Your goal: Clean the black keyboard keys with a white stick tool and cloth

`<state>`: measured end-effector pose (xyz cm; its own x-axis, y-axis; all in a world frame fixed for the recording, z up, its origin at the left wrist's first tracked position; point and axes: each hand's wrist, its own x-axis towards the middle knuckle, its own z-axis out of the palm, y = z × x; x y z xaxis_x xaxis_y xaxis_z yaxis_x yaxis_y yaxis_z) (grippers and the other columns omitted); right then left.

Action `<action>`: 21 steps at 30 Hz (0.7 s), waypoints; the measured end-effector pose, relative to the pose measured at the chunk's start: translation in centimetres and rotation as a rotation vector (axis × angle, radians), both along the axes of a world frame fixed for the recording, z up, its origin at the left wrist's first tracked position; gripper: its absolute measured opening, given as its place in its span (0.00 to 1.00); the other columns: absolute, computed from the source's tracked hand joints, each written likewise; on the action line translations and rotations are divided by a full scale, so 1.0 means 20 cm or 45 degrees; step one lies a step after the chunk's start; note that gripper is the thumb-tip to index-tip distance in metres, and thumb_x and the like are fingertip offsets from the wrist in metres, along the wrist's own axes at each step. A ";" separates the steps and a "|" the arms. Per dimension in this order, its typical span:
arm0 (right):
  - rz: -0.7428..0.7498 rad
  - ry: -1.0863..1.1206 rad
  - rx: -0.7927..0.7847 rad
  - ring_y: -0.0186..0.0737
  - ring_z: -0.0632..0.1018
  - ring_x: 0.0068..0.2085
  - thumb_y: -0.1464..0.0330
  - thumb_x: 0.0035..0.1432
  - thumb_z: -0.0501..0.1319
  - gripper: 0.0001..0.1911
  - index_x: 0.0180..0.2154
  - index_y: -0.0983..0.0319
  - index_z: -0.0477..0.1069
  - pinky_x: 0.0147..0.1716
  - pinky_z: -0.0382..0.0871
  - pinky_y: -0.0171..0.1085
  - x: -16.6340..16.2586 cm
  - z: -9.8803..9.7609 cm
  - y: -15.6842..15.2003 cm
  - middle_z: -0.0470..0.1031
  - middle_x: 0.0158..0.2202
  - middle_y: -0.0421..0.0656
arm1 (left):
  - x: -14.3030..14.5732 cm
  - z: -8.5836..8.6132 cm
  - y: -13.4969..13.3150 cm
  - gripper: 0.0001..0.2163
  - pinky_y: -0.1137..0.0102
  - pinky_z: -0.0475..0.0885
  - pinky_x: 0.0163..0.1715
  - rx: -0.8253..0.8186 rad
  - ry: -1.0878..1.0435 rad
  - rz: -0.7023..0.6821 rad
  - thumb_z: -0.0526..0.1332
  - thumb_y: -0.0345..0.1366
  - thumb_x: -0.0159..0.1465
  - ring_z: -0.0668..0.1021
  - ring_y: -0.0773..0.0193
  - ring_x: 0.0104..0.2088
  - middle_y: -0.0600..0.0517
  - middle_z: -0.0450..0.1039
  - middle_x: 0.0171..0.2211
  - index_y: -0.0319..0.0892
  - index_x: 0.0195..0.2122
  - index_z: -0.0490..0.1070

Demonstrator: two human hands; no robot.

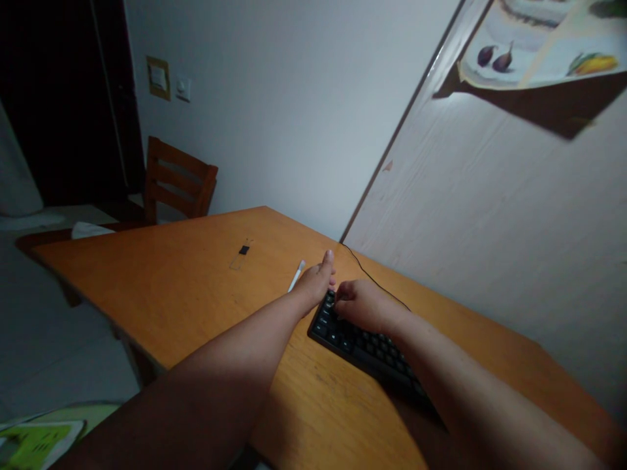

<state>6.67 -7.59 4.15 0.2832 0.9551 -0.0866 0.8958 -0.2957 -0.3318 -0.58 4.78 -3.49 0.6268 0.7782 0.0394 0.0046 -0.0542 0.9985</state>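
A black keyboard [353,346] lies at a slant on the wooden table, partly covered by my right hand and forearm. My right hand [365,305] is over its upper left keys, fingers curled in a pinch; whatever is between the fingertips is hidden. At the keyboard's left end is my left hand [316,285], thumb stretched up and apart, the other fingers mostly hidden behind it. Just left of that hand lies a thin white stick [296,276] with a greyish tip, perhaps a small brush. Farther left, a small black piece [243,250] has thin wire loops at both ends.
The wooden table [161,281] meets the wall at the back and right. A black cable [367,272] runs along its back edge behind my hands. A wooden chair [179,179] stands at the far left. A green and white item [42,440] shows at lower left.
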 end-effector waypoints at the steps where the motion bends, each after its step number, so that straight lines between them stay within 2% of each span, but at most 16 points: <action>1: 0.019 -0.006 -0.012 0.36 0.75 0.28 0.74 0.50 0.61 0.07 0.32 0.63 0.77 0.26 0.59 0.33 -0.01 0.00 -0.02 0.79 0.27 0.42 | 0.00 0.00 0.00 0.44 0.64 0.75 0.38 0.009 0.005 0.001 0.36 0.71 0.62 0.82 0.55 0.38 0.42 0.81 0.39 0.37 0.47 0.75; 6: 0.134 -0.116 -0.079 0.36 0.75 0.27 0.74 0.49 0.60 0.06 0.30 0.62 0.76 0.25 0.58 0.33 -0.07 0.03 -0.08 0.78 0.26 0.41 | -0.01 0.00 0.00 0.44 0.65 0.75 0.38 0.027 -0.003 -0.009 0.36 0.71 0.62 0.82 0.56 0.38 0.41 0.80 0.39 0.36 0.46 0.75; 12: 0.194 0.047 -0.172 0.34 0.73 0.25 0.73 0.51 0.59 0.06 0.30 0.62 0.74 0.24 0.59 0.32 -0.03 0.07 -0.11 0.77 0.25 0.39 | 0.00 -0.01 0.01 0.43 0.63 0.75 0.39 0.049 -0.001 -0.004 0.36 0.71 0.62 0.82 0.56 0.38 0.42 0.81 0.39 0.38 0.47 0.75; 17: 0.138 -0.216 -0.072 0.37 0.75 0.30 0.72 0.52 0.60 0.08 0.34 0.61 0.77 0.27 0.59 0.33 0.00 0.07 -0.09 0.79 0.29 0.42 | 0.01 -0.03 0.01 0.44 0.63 0.75 0.38 0.060 -0.001 0.004 0.36 0.71 0.61 0.82 0.56 0.37 0.43 0.81 0.38 0.38 0.45 0.76; 21: 0.227 -0.337 -0.089 0.39 0.76 0.33 0.72 0.50 0.61 0.08 0.33 0.61 0.77 0.30 0.60 0.34 -0.05 0.08 -0.08 0.80 0.34 0.45 | 0.01 -0.03 0.01 0.43 0.64 0.75 0.37 0.045 -0.022 0.006 0.37 0.71 0.62 0.82 0.56 0.36 0.43 0.81 0.38 0.39 0.45 0.75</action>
<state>5.69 -9.24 5.70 0.1337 0.9860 -0.0997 0.9880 -0.1405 -0.0646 -0.34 5.03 -4.06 0.6220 0.7791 0.0781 -0.0125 -0.0898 0.9959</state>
